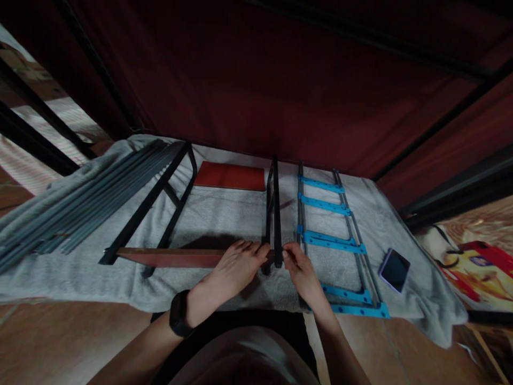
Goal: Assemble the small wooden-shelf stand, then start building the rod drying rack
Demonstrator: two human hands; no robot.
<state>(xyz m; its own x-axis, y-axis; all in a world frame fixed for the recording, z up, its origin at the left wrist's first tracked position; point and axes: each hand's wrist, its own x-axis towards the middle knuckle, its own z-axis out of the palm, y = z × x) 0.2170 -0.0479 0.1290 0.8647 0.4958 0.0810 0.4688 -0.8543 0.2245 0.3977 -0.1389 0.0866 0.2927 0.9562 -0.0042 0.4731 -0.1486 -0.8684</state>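
Observation:
My left hand (244, 267), with a black band on the wrist, is wrapped over the right end of a reddish-brown board (168, 258). That board runs between two black metal side frames. On the outer side of the right-hand black frame (276, 214), my right hand (298, 267) has its fingers pinched against the bar near its front end. Whatever is between those fingertips is too small or hidden to make out. The left-hand black frame (148, 208) meets the board's other end. A second orange-red board (230, 176) lies flat behind, between the frames.
Grey tubes (108, 192) lie bundled at left on the grey blanket (224, 214). To the right are blue brackets with thin grey bars (332, 240) and a phone (395, 270). Dark red fabric (240, 80) hangs behind. A colourful package (481, 270) sits at far right.

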